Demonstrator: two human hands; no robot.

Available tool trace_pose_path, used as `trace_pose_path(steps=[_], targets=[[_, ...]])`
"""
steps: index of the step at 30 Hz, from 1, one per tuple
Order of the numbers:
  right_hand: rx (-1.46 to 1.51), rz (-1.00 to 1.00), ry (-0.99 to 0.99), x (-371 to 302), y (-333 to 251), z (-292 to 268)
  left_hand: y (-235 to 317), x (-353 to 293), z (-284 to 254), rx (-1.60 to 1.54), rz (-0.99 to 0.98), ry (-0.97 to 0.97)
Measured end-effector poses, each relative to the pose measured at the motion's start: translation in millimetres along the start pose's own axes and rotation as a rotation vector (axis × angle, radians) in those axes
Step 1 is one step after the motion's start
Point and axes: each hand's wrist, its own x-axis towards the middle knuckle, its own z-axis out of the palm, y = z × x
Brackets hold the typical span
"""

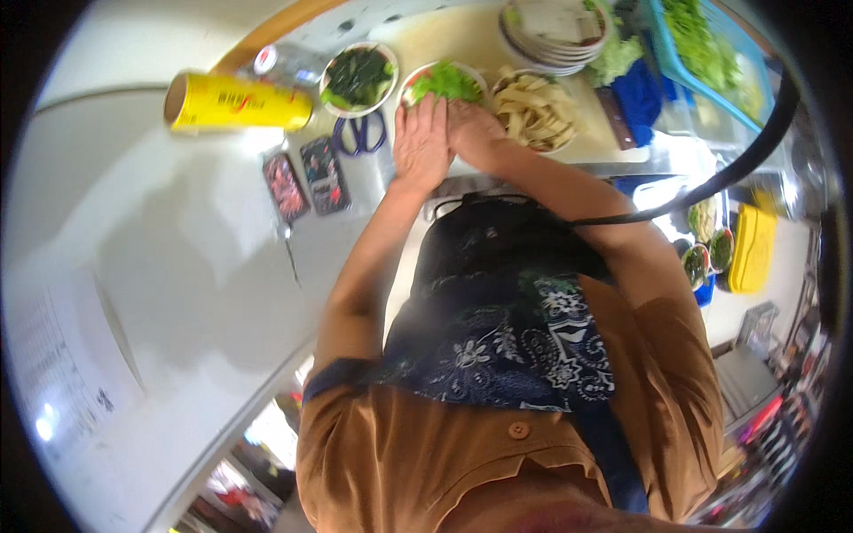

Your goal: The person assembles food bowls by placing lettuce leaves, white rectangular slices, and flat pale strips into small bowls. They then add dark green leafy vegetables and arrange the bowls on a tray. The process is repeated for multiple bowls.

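Both my hands are together over a bowl of green lettuce at the far edge of the counter. My left hand lies on its near left side, fingers stretched out over the rim and leaves. Against it, my right hand reaches in from the right, with its fingers bent down and mostly hidden. Left of this bowl stands a bowl of dark green leaves. To the right, close to my right wrist, is a bowl of wide pale strips, perhaps tofu skin or noodles.
Scissors, two phones and a yellow roll lie on the left. A bowl stack, knife, blue cloth and blue lettuce basket are on the right. A black hose crosses over my right arm.
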Motion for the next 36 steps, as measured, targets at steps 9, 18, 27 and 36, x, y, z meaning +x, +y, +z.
trace_pose_path(steps=[9, 18, 27, 36], targets=[[-0.180, -0.134, -0.008, -22.0, 4.9, -54.5, -5.1, 25.4, -2.5, 0.000, 0.081, -0.431], [-0.105, 0.051, 0.490, -32.6, 119.8, -159.3, 3.2, 15.1, 0.3, 0.121, 0.081, -0.491], [-0.196, -0.073, 0.381, -12.5, 160.8, -151.3, 13.2, 15.7, -24.3, 0.050, 0.048, -0.516], [-0.196, 0.052, 0.221, -14.9, 143.2, -175.2, 17.5, 8.2, -25.6, 0.061, 0.061, -0.419]])
